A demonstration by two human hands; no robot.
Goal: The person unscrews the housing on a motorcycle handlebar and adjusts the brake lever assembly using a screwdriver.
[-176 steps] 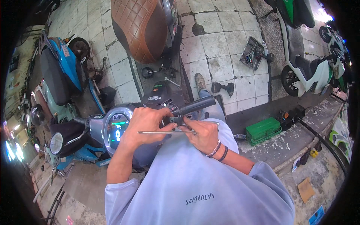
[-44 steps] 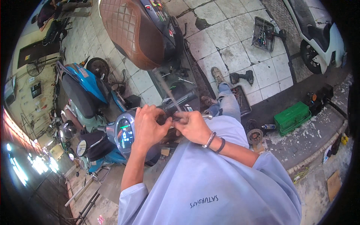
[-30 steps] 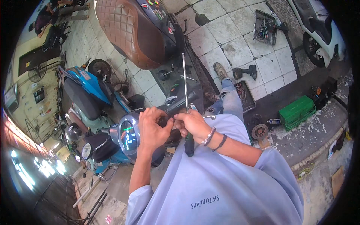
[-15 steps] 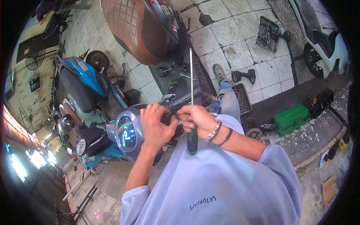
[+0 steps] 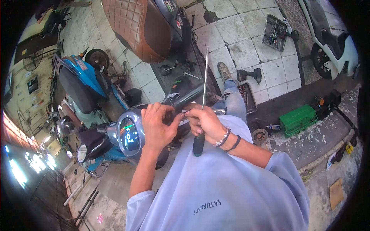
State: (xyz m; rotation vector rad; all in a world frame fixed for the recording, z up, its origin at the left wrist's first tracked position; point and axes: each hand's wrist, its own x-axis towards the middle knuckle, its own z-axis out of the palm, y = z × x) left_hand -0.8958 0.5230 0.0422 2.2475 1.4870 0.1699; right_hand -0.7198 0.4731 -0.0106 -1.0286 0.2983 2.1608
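Note:
My right hand (image 5: 206, 124) has its fingers curled around a long screwdriver (image 5: 205, 79). Its bright shaft points away from me, and its dark green handle hangs below the palm against my shirt. My left hand (image 5: 158, 125) is closed in a pinch beside the scooter's handlebar (image 5: 189, 96), just right of the lit round dashboard (image 5: 129, 133). Thumb and fingertips of both hands come close together below the black grip. Whatever small part lies between them is hidden by the fingers.
A scooter with a brown quilted seat (image 5: 142, 34) stands ahead, a blue scooter (image 5: 84, 77) to the left. On the tiled floor lie a cordless drill (image 5: 250, 76) and a tool tray (image 5: 266, 40). A green toolbox (image 5: 298, 120) sits on the ledge at right.
The screwdriver's tip has swung to the right while its handle stays in my right hand. The handlebar grip shows more now. Both hands remain close together, shifted only slightly.

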